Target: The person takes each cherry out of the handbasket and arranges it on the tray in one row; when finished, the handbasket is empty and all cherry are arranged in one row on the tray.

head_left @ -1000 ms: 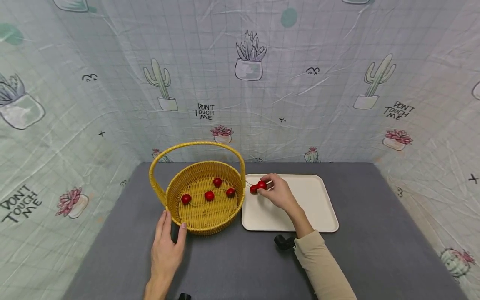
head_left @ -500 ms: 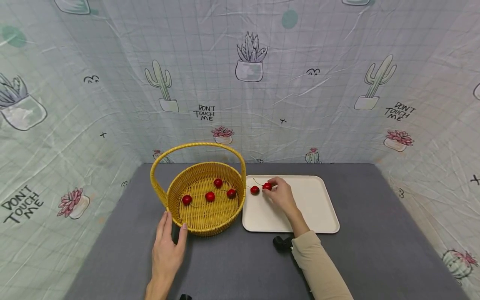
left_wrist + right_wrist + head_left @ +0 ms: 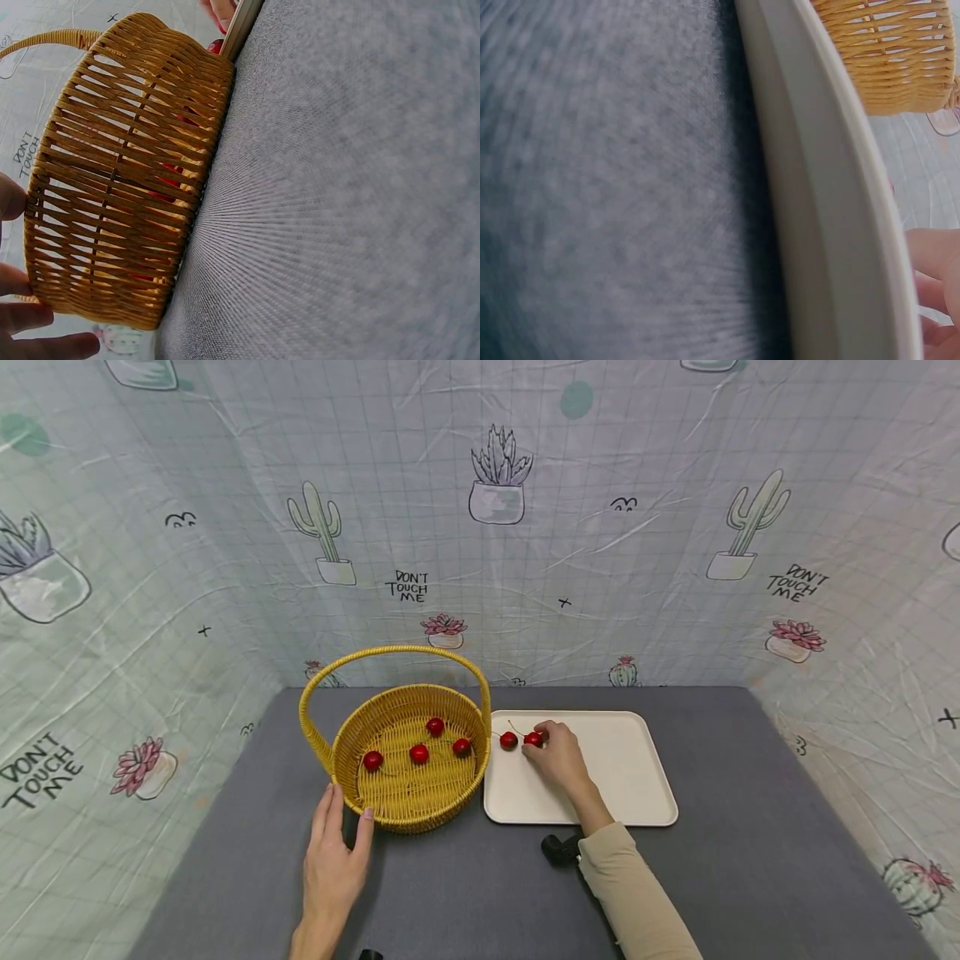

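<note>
A yellow woven basket [image 3: 408, 793] with a tall arched handle stands on the left of the table, holding several red cherries [image 3: 418, 754]. Against its near left side rests my left hand [image 3: 332, 860]; in the left wrist view its fingers [image 3: 56, 346] lie fairly straight along the basket's rim. To the right, over a cream tray [image 3: 615, 768], my right hand [image 3: 564, 768] pinches a stemmed cherry [image 3: 533, 739] between thumb and fingers, low over the tray's surface. Just left of it another cherry [image 3: 508, 741] sits on the tray. In the right wrist view the tray's wall hides most of the fingers.
The tray stands right beside the basket on the grey tabletop [image 3: 465, 893]. Behind rises a cloth backdrop [image 3: 570, 543] printed with cacti. A small black device [image 3: 558, 850] shows under the right forearm.
My right hand has shifted slightly right with the cherry and then lowered it toward the tray, apart from the other cherry. My left hand stays at the basket.
</note>
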`<state>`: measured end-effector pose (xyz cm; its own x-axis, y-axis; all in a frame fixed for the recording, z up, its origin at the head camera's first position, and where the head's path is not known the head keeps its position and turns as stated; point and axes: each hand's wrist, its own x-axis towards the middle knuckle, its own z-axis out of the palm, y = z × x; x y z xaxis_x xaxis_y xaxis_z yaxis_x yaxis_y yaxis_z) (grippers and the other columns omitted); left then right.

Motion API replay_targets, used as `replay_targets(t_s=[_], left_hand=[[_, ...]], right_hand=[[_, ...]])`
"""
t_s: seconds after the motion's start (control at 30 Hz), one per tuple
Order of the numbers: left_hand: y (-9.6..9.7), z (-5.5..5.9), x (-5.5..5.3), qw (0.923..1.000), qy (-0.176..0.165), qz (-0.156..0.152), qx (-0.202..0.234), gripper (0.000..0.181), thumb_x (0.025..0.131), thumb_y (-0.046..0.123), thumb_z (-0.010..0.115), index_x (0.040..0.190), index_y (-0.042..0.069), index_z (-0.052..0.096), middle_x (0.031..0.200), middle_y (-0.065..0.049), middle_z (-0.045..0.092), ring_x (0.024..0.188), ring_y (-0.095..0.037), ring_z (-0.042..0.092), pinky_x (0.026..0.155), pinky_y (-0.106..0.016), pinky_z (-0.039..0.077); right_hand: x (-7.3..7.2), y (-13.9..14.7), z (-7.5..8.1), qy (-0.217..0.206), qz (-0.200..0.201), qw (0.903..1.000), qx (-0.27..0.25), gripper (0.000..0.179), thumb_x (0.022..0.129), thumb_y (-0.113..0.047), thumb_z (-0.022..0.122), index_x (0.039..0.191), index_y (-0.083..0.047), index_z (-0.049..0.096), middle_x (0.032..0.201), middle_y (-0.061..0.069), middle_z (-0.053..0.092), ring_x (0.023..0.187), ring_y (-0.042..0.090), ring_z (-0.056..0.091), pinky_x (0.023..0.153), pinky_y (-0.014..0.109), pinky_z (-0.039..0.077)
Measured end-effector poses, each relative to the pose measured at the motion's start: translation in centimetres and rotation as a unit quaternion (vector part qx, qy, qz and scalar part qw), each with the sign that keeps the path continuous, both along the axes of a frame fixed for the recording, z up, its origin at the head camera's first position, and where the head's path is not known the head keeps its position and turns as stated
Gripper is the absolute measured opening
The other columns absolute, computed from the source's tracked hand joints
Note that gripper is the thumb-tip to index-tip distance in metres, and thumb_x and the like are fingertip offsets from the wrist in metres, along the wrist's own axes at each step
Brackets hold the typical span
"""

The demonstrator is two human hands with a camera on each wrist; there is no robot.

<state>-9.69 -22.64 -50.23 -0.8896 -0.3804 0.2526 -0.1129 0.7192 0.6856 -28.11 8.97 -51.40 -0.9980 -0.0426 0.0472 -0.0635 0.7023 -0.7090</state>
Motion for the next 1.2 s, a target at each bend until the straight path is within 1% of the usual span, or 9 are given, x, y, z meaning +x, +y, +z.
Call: replay_targets(t_s=[0.3,0.43,0.57,0.63,0.7,0.87,0.93,1.07,1.2], left_hand=[[0.0,0.0,0.0,1.0000,-0.003,0.001,0.000,0.070,0.103,0.042,0.053,0.157,0.004,0.032,0.162,-0.018,0.032,0.145,-0.043,0.037,0.108,-0.064,0.037],[0.1,0.0,0.0,1.0000,-0.002,0.002,0.001,0.069,0.103,0.042,0.054,0.157,0.004,0.032,0.162,-0.018,0.032,0.144,-0.043,0.038,0.109,-0.064,0.037],[0.1,0.0,0.0,1.0000,0.001,0.002,0.001,0.069,0.103,0.042,0.054,0.156,0.004,0.033,0.161,-0.018,0.033,0.144,-0.043,0.038,0.109,-0.064,0.037],[0.0,0.0,0.0,1.0000,0.003,0.001,0.003,0.069,0.103,0.042,0.054,0.156,0.004,0.033,0.161,-0.018,0.033,0.144,-0.043,0.038,0.109,-0.064,0.037],[0.0,-0.1,0.0,1.0000,0.007,-0.001,0.005,0.069,0.103,0.042,0.054,0.156,0.004,0.033,0.161,-0.017,0.033,0.144,-0.043,0.038,0.109,-0.064,0.037],[-0.1,-0.2,0.0,1.0000,0.007,-0.003,0.005,0.069,0.103,0.043,0.053,0.157,0.004,0.033,0.161,-0.017,0.033,0.144,-0.044,0.038,0.108,-0.065,0.037],[-0.1,-0.2,0.0,1.0000,0.005,-0.003,0.005,0.069,0.103,0.043,0.053,0.157,0.004,0.032,0.161,-0.017,0.033,0.144,-0.044,0.038,0.108,-0.065,0.037],[-0.1,-0.2,0.1,1.0000,0.003,-0.004,0.007,0.070,0.103,0.043,0.053,0.157,0.005,0.032,0.162,-0.017,0.032,0.144,-0.044,0.038,0.108,-0.065,0.037],[-0.1,-0.2,0.0,1.0000,0.005,-0.004,0.007,0.069,0.103,0.043,0.053,0.157,0.005,0.032,0.161,-0.017,0.033,0.144,-0.044,0.038,0.108,-0.065,0.037]], right_hand=[[0.1,0.0,0.2,-0.006,0.005,1.0000,-0.004,0.044,0.086,-0.023,0.077,0.120,0.001,0.065,0.108,0.018,0.064,0.093,0.028,0.058,0.084,0.044,0.051],[0.2,0.1,0.4,-0.008,0.003,0.9999,-0.008,0.049,0.085,-0.025,0.078,0.124,0.001,0.064,0.113,0.019,0.063,0.100,0.032,0.060,0.088,0.046,0.051],[0.4,0.1,0.9,-0.005,0.001,1.0000,-0.008,0.052,0.085,-0.026,0.078,0.127,0.001,0.062,0.118,0.020,0.063,0.109,0.035,0.060,0.094,0.049,0.050],[0.6,0.1,1.4,0.002,0.003,0.9999,-0.012,0.053,0.085,-0.026,0.078,0.127,0.001,0.062,0.119,0.020,0.063,0.110,0.036,0.060,0.094,0.049,0.050],[0.8,0.2,2.0,0.010,0.007,0.9998,-0.017,0.053,0.085,-0.025,0.078,0.129,0.001,0.062,0.120,0.020,0.062,0.107,0.034,0.060,0.091,0.048,0.050],[1.2,0.2,3.6,0.022,0.015,0.9991,-0.034,0.056,0.086,-0.029,0.077,0.132,-0.002,0.060,0.120,0.018,0.061,0.088,0.025,0.063,0.077,0.039,0.052],[1.4,0.1,4.1,0.027,0.018,0.9988,-0.037,0.057,0.086,-0.032,0.076,0.133,-0.003,0.060,0.121,0.016,0.060,0.085,0.022,0.064,0.073,0.036,0.051],[2.0,-0.2,5.4,0.039,0.022,0.9980,-0.045,0.057,0.087,-0.036,0.075,0.133,-0.006,0.059,0.123,0.013,0.060,0.090,0.022,0.064,0.073,0.033,0.052],[3.0,-0.8,7.1,0.057,0.029,0.9962,-0.059,0.054,0.088,-0.034,0.075,0.132,-0.007,0.060,0.122,0.011,0.061,0.094,0.023,0.065,0.075,0.035,0.055]])
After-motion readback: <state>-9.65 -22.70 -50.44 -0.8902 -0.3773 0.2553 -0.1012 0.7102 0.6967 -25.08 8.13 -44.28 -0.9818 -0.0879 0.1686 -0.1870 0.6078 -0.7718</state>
